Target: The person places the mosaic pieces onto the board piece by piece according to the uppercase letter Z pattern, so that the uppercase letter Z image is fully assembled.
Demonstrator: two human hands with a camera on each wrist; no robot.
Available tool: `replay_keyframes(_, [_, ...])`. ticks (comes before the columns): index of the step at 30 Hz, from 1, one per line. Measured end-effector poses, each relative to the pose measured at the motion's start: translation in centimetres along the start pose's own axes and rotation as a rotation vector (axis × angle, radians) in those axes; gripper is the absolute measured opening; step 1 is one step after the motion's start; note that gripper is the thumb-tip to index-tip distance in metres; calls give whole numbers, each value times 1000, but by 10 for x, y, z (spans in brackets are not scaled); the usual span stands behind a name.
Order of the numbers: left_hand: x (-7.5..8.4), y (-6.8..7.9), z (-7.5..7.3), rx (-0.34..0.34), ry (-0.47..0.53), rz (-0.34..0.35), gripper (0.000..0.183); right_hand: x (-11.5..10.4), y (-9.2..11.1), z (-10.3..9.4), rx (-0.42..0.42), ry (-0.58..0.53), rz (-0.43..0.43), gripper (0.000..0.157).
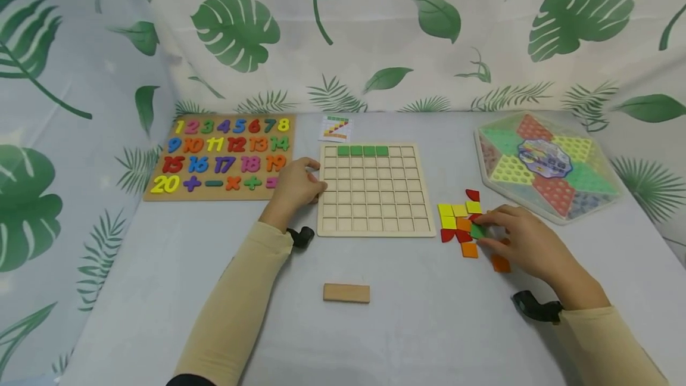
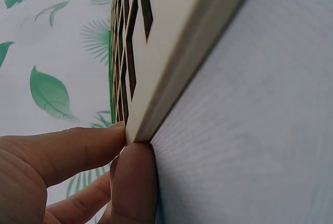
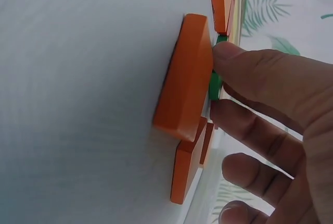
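Left hand [image 1: 296, 186] pinches gridded wooden board [image 1: 376, 186], right hand [image 1: 524, 242] flat green tile [image 1: 477, 231]

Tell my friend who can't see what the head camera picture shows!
A person's right hand pinches a green tile among colourful pieces, while the left hand holds the left edge of a wooden grid board. Four green tiles sit in its top row.

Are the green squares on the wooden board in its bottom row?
No, the four green squares sit in the top row of the wooden board in the head view.
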State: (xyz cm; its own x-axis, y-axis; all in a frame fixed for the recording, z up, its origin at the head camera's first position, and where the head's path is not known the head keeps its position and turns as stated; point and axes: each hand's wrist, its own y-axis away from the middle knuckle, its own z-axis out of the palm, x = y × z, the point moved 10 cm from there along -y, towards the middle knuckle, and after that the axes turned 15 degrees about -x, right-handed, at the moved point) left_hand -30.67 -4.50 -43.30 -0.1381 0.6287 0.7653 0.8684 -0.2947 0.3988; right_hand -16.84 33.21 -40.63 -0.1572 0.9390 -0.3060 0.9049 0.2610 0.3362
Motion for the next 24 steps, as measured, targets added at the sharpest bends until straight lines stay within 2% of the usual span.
replay_keyframes(11, [0,1,-1,9,-4,-2,49,-4,-3,-2,-2,4,-28,32])
replay_keyframes(16, [-2,0,0,4,2,-4,49,-5,-7,-13,19,12,-72,32])
replay_keyframes(21, [-2,0,-1,13,1,2,48,-21,-22,-31,76,15,-149,28])
replay_keyframes(24, [-1,-1,0,16,-2,1,48,-34,-38,-38,64,0,-180,26])
